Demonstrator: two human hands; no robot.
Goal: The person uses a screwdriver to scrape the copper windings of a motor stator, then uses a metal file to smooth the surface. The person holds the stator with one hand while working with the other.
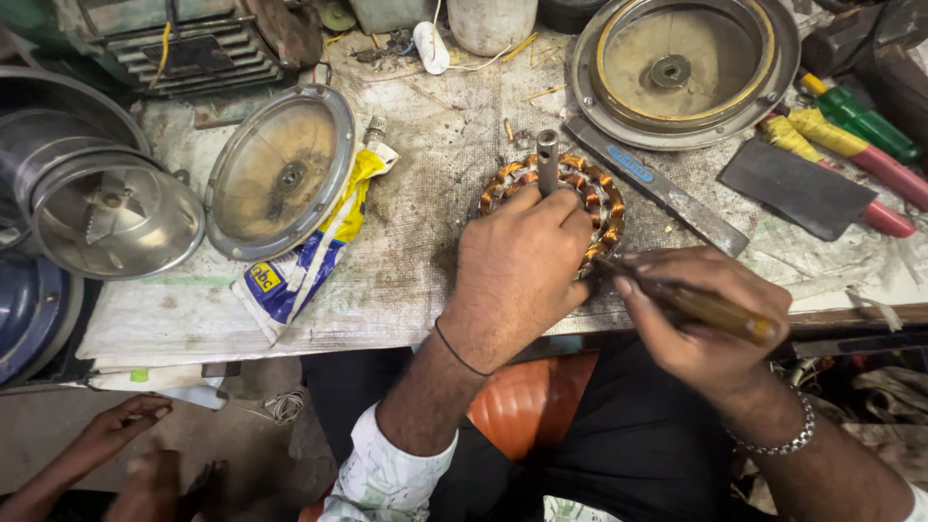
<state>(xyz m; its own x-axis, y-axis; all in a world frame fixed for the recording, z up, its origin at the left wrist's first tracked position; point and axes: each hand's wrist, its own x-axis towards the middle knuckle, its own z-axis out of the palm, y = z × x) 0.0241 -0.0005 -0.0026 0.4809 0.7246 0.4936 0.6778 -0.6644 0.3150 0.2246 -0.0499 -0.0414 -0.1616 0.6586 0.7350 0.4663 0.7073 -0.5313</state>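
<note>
1. The left hand (517,266) lies palm-down over the copper-wound stator (592,198), fingers curled round its near edge and pinning it to the table (425,164); the steel shaft (547,159) stands upright just beyond the fingertips.
2. The right hand (701,314) is closed round a wooden-handled tool (715,309), gripped like a pen, its thin dark shank running toward the stator's near-right rim.
3. The stator sits mid-table, between the grey file (657,188) on its right and the crumpled yellow and blue packet (309,246) on its left.
4. Judging by the grip, the step in hand seems to be picking or pressing at the windings along the rim while the other hand steadies the part.
5. A next move would call for a small, controlled tip motion between coils, since the wire looks fine and easily scraped, and for firm downward pressure so the stator does not turn.
6. The tool's tip is hidden behind the left hand, so I cannot tell whether it touches wire or core.
7. Most of the stator's near half is covered, and its condition there cannot be judged.
8. At lower left another person's hand (121,420) is blurred and partly cut off.
9. The round metal cover (280,169) and the motor housing (684,68) lie apart, well clear of both hands.
</note>
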